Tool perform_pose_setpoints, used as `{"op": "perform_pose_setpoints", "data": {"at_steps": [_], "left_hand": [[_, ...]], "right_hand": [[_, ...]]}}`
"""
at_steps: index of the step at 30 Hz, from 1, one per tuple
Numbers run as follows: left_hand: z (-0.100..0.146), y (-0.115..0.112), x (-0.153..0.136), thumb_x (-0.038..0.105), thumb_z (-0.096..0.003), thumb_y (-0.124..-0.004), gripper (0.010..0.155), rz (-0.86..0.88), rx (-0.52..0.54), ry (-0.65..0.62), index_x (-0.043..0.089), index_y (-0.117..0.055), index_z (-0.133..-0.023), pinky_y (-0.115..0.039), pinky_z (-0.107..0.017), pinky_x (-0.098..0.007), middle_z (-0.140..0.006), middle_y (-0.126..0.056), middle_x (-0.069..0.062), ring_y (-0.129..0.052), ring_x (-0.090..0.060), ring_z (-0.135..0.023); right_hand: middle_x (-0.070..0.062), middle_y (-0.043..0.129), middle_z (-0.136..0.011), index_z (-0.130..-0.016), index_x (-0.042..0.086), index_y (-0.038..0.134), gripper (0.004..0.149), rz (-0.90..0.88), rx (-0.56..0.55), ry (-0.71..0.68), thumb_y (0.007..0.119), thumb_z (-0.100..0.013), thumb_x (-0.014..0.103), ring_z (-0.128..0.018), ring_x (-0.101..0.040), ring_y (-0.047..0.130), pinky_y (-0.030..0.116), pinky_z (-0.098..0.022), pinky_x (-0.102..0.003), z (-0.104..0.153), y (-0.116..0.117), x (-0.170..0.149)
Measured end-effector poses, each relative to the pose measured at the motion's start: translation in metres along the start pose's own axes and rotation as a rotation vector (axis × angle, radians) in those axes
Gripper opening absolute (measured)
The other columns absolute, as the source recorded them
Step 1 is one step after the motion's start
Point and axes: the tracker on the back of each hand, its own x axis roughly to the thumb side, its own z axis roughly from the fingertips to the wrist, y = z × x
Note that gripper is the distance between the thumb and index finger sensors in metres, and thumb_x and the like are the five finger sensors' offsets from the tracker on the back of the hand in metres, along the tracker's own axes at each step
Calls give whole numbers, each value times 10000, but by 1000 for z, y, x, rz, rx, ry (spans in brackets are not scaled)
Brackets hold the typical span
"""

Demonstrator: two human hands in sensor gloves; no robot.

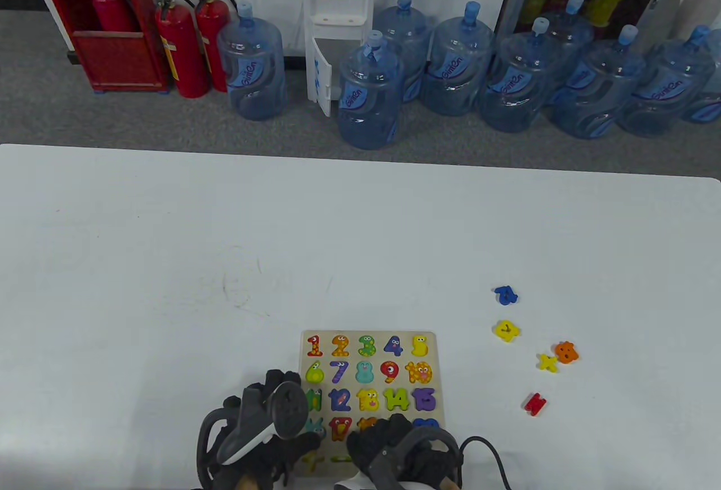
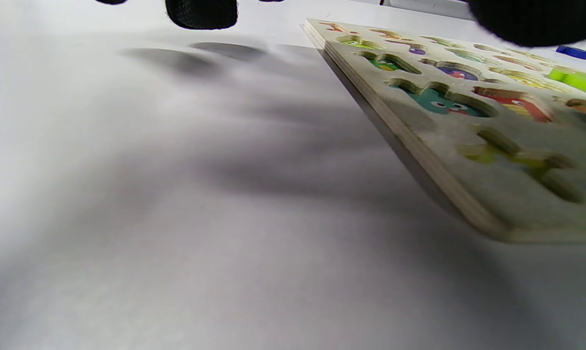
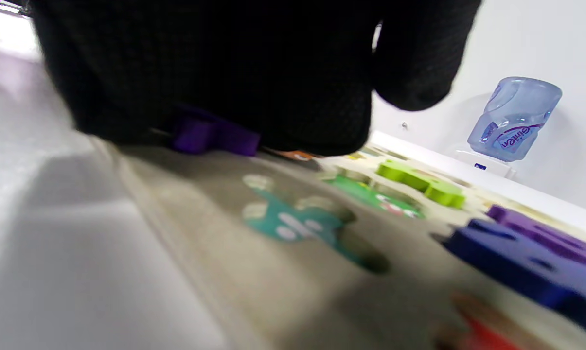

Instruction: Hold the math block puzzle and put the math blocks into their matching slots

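Both hands (image 1: 265, 433) (image 1: 403, 453) over puzzle board (image 1: 369, 343), grip unclear, purple block (image 3: 215, 136) under right fingers.

The left hand (image 1: 265, 445) wears a black knitted glove of coarse mesh-like weave, and strapped to its back is a dark grey tracker (image 1: 281, 408) with a rounded head, a white handle and a black loop ring. The right hand (image 1: 394, 450) has the same black knitted glove and a similar dark tracker (image 1: 388, 470); a black cable (image 1: 490, 450) curves away to the right of that tracker. A little bare skin shows at each wrist.
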Motion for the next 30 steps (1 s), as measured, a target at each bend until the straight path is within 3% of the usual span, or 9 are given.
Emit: {"op": "perform_pose_setpoints", "data": {"at_steps": [6,11,15,17,20,21,24,27,30], "left_hand": [[0,0,0,625,-302,-714,938,1,0,-2,251,-299,-1056,-460,-715,-730,-1117,-265,-50,-472,-447,-1068],[0,0,1,625,-301,-714,938,1,0,-5,253,-298,-1055,-460,-715,-730,-1117,-265,-49,-472,-445,-1069],[0,0,1,625,-302,-714,938,1,-3,-9,252,-297,-1056,-459,-716,-730,-1117,-264,-49,-471,-446,-1069],[0,0,1,626,-301,-713,938,-1,-4,-10,254,-298,-1055,-459,-717,-729,-1118,-263,-48,-473,-445,-1068],[0,0,1,626,-302,-713,938,-2,-8,-7,253,-298,-1056,-460,-716,-729,-1118,-264,-48,-472,-444,-1069],[1,0,1,625,-302,-714,939,-2,-8,-7,252,-297,-1056,-459,-716,-730,-1118,-264,-49,-471,-447,-1069],[1,0,1,625,-302,-714,937,-2,-10,-6,252,-299,-1056,-460,-716,-729,-1117,-266,-49,-473,-445,-1069],[1,0,1,625,-302,-714,937,0,-10,-7,252,-299,-1056,-461,-715,-729,-1117,-266,-48,-476,-444,-1068],[1,0,1,624,-303,-713,935,0,-9,-7,252,-302,-1055,-463,-715,-729,-1117,-271,-49,-479,-445,-1067]], "right_hand": [[15,921,-762,-783,281,836,563,-15,-50,71,821,-233,402,-595,-172,967,781,-556,-419,1,-7,-15],[0,857,-839,-840,272,783,604,-14,-113,312,823,-250,397,-676,-198,923,746,-589,-442,10,-8,-72],[18,878,-826,-829,288,795,589,196,-19,517,809,-254,418,-647,-180,953,783,-553,-413,31,12,-129],[16,864,-841,-838,285,785,594,159,66,631,807,-259,413,-663,-189,942,772,-562,-421,46,23,-158],[5,849,-858,-849,276,777,586,23,90,775,804,-275,388,-691,-205,926,761,-570,-434,74,35,-195],[1,840,-866,-856,271,770,579,5,96,805,810,-287,371,-703,-215,919,757,-571,-438,80,38,-202],[-4,794,-913,-888,274,732,655,-50,257,850,856,-251,371,-752,-225,889,746,-590,-444,97,52,-216],[-19,787,-915,-892,261,728,695,-144,357,886,899,-224,350,-747,-234,889,748,-583,-447,97,67,-218],[-27,810,-878,-859,260,766,649,-99,307,904,888,-225,324,-699,-218,911,774,-552,-421,93,67,-215]]}}
